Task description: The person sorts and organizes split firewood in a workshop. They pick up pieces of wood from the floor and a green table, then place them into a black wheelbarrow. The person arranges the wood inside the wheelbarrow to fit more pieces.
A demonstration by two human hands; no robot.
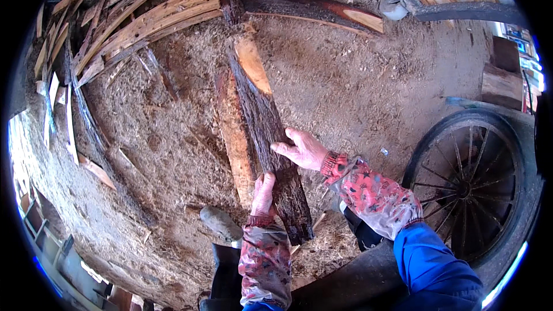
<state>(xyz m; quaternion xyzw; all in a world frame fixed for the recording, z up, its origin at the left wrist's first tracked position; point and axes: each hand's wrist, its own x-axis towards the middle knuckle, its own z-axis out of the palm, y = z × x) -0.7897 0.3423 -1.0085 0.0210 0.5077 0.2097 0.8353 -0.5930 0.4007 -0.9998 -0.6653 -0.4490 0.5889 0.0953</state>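
Note:
A long slab of wood (262, 118) with dark, rough bark lies aslant in front of me, its far end bare and orange-brown. My left hand (263, 197) grips its left edge near the close end, with fingers partly hidden. At the right edge, farther up, my right hand (305, 151) holds the slab, its thumb over the bark and some fingers out of sight. Beneath and to the left of the slab lies a paler bare board (235, 138). Both forearms wear red patterned sleeve covers.
Split boards and slabs (167, 14) are heaped at the far left. Another bark-edged slab (311, 8) lies across the far side. A spoked wheel (464, 187) stands at my right. Sawdust and chips cover the ground. A shoe (220, 223) shows beside my left forearm.

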